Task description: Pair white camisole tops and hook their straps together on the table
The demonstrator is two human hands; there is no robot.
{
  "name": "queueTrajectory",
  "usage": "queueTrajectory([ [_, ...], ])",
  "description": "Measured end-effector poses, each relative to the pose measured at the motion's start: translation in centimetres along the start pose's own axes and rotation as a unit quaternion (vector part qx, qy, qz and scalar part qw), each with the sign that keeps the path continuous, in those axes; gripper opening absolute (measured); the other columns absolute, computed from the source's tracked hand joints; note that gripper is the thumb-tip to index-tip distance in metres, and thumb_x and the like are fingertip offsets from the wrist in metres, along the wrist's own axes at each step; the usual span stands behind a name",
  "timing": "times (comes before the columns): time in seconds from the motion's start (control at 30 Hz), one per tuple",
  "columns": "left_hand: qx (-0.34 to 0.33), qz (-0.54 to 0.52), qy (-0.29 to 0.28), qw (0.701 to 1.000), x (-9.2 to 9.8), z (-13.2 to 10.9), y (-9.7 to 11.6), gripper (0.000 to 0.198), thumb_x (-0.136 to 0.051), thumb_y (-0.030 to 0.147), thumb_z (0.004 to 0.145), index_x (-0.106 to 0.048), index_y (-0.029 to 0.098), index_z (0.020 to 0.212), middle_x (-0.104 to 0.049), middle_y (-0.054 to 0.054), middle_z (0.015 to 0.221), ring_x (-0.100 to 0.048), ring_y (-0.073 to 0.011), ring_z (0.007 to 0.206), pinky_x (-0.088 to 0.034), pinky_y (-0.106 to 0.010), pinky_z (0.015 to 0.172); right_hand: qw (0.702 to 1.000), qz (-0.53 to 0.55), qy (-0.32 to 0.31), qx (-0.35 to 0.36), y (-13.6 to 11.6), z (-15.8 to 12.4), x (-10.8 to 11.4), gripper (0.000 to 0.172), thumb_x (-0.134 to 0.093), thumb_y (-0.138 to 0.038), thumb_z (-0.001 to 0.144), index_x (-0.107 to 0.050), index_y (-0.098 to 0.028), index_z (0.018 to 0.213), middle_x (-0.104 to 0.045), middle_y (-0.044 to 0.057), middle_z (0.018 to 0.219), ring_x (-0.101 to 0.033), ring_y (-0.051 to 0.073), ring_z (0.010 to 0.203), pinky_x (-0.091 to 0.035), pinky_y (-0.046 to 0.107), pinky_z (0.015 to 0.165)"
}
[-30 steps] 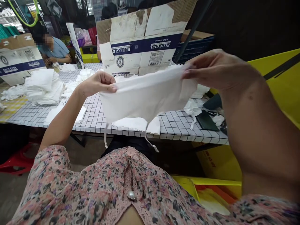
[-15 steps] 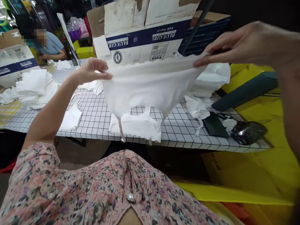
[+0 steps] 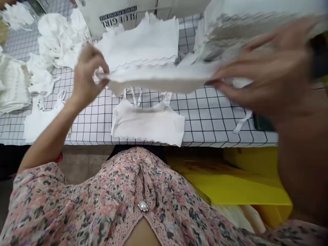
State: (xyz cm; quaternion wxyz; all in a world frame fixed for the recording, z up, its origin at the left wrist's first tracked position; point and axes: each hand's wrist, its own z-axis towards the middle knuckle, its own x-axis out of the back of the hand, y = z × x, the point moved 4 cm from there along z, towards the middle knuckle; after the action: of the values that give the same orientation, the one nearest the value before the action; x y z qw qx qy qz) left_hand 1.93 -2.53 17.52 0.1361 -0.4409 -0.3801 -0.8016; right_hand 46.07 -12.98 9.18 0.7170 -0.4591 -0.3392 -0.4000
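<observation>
Between my two hands a white bra top (image 3: 159,79) is stretched sideways above the table, seen nearly edge-on and blurred. My left hand (image 3: 88,73) pinches its left end between thumb and fingers. At the other end, my right hand (image 3: 269,71) grips it, smeared by motion. Just below, a second white bra top (image 3: 148,123) with thin straps lies flat near the table edge. Another strapped white top (image 3: 42,118) lies to the left, partly behind my forearm.
A checked cloth (image 3: 205,116) covers the table. Behind my hands lie a white garment with a wavy hem (image 3: 143,42) and a tall stack of white garments (image 3: 217,32). More white piles (image 3: 12,82) sit at left. A carton (image 3: 143,10) stands at the back; yellow sheeting (image 3: 238,188) hangs below right.
My view has tipped down toward the table. The held bra top, hanging with its straps down before, now appears as a narrow band, still between both hands.
</observation>
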Motion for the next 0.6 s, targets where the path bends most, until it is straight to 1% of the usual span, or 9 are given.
queueTrajectory([
  [0.03,-0.006,0.015,-0.011,1.0,-2.3,-1.6,-1.2,0.024,-0.067,0.012,0.093,-0.066,0.02,0.117,-0.069,-0.004,0.094,-0.062,-0.0176,0.092,-0.053,-0.032,0.081,1.0,-0.019,-0.01,0.007,-2.0,-1.2,-1.9,0.018,-0.076,-0.037,0.096,-0.08,-0.025,0.109,-0.076,0.01,0.109,-0.06,0.036,0.122,-0.045,0.063,0.107],
  [0.1,-0.043,0.033,-0.013,0.998,-5.9,-4.7,-3.2,0.029,-0.063,0.004,0.086,-0.068,0.02,0.11,-0.068,-0.003,0.091,-0.059,-0.0147,0.079,-0.049,-0.03,0.069,0.998,-0.048,-0.025,0.035,-5.5,-3.4,-4.6,0.012,-0.071,-0.033,0.098,-0.08,-0.024,0.099,-0.076,0.009,0.095,-0.063,0.033,0.112,-0.046,0.061,0.102],
  [0.13,-0.048,0.04,-0.025,0.998,-7.3,-6.1,-4.0,0.033,-0.061,0.001,0.084,-0.068,0.02,0.11,-0.067,-0.002,0.09,-0.056,-0.0135,0.073,-0.047,-0.028,0.064,0.996,-0.058,-0.017,0.068,-6.9,-4.4,-5.3,0.014,-0.069,-0.03,0.099,-0.079,-0.023,0.093,-0.076,0.008,0.09,-0.063,0.031,0.106,-0.048,0.058,0.098],
  [0.2,-0.058,0.045,-0.021,0.997,-8.7,-8.4,-4.7,0.032,-0.059,0.0,0.083,-0.069,0.021,0.106,-0.067,-0.003,0.092,-0.057,-0.013,0.072,-0.046,-0.026,0.059,0.988,-0.071,0.024,0.134,-8.7,-6.6,-5.7,0.017,-0.068,-0.024,0.099,-0.076,-0.022,0.085,-0.077,0.005,0.084,-0.064,0.028,0.098,-0.048,0.052,0.092],
  [0.27,-0.074,0.042,-0.004,0.996,-9.0,-10.3,-4.2,0.029,-0.059,0.001,0.086,-0.069,0.022,0.102,-0.067,-0.003,0.093,-0.061,-0.0139,0.076,-0.048,-0.025,0.059,0.98,-0.072,0.072,0.168,-9.7,-8.7,-5.6,0.014,-0.073,-0.019,0.096,-0.075,-0.022,0.083,-0.079,0.003,0.084,-0.065,0.026,0.094,-0.047,0.051,0.093],
  [0.3,-0.085,0.039,0.004,0.996,-9.0,-11.0,-3.8,0.028,-0.059,0.001,0.087,-0.069,0.022,0.101,-0.067,-0.003,0.092,-0.063,-0.0144,0.078,-0.05,-0.025,0.06,0.979,-0.072,0.085,0.17,-10.2,-9.7,-5.5,0.011,-0.075,-0.017,0.094,-0.075,-0.022,0.084,-0.079,0.003,0.085,-0.065,0.026,0.093,-0.047,0.051,0.096],
  [0.37,-0.1,0.035,0.009,0.994,-9.0,-12.2,-2.9,0.027,-0.059,0.0,0.088,-0.068,0.022,0.1,-0.066,-0.003,0.09,-0.064,-0.0151,0.08,-0.052,-0.025,0.063,0.983,-0.07,0.073,0.151,-11.0,-11.4,-5.8,0.012,-0.077,-0.013,0.092,-0.076,-0.024,0.087,-0.081,0.002,0.089,-0.066,0.026,0.093,-0.045,0.054,0.103],
  [0.47,-0.107,0.041,0.012,0.993,-9.3,-13.2,-2.2,0.025,-0.061,0.0,0.088,-0.067,0.022,0.1,-0.066,-0.003,0.09,-0.065,-0.0157,0.08,-0.053,-0.026,0.063,0.99,-0.063,0.04,0.117,-12.3,-13.1,-6.5,0.016,-0.074,-0.011,0.093,-0.077,-0.026,0.09,-0.081,0.001,0.094,-0.066,0.026,0.094,-0.045,0.056,0.108],
  [0.6,-0.104,0.033,0.018,0.994,-9.5,-13.8,-2.3,0.026,-0.063,0.001,0.089,-0.067,0.023,0.102,-0.066,-0.003,0.091,-0.065,-0.0167,0.082,-0.053,-0.028,0.065,0.992,-0.059,0.055,0.101,-13.4,-14.3,-6.5,0.016,-0.076,-0.01,0.091,-0.079,-0.025,0.097,-0.082,0.002,0.095,-0.066,0.024,0.095,-0.045,0.059,0.115],
])
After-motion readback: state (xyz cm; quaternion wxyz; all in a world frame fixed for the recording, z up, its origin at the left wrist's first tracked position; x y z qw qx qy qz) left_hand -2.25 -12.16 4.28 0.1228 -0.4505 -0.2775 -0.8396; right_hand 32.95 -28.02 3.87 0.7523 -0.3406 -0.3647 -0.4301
